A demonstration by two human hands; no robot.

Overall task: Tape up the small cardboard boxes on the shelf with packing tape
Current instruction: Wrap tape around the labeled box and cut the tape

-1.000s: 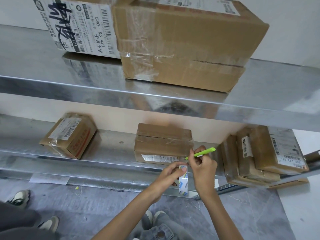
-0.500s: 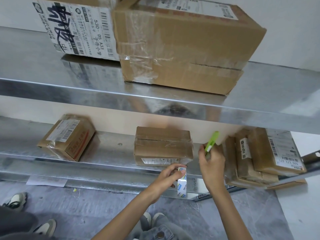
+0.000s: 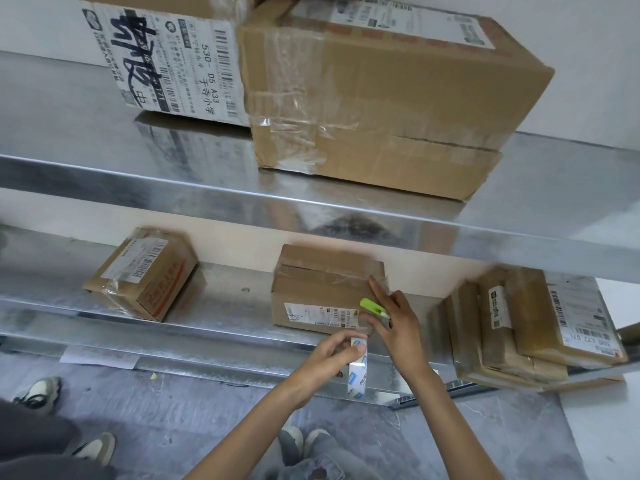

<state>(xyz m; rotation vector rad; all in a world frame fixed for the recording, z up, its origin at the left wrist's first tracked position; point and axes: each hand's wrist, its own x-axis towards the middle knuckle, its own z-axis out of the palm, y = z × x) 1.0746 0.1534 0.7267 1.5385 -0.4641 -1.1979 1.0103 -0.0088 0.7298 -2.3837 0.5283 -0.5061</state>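
Your right hand [image 3: 398, 323] swings back from three o'clock onto the middle box [image 3: 322, 289], gripping the green cutter [image 3: 370, 305], forefinger smoothing tape. Left hand [image 3: 329, 360] pinches the tape roll [image 3: 358, 374] at six o'clock. This box looks nearly sealed; the stack [image 3: 502, 327] at three o'clock may remain.

Bare forearms [image 3: 446, 420], faded grey-blue denim trousers [image 3: 322, 460] with a round button [image 3: 317, 473], pale-toed shoes [image 3: 292, 438]

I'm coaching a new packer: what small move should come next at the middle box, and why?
Probably slide the right hand down the right corner of the middle box: its fingertips touch the clear tape there, the green cutter held alongside, while the left hand holds the tape roll.
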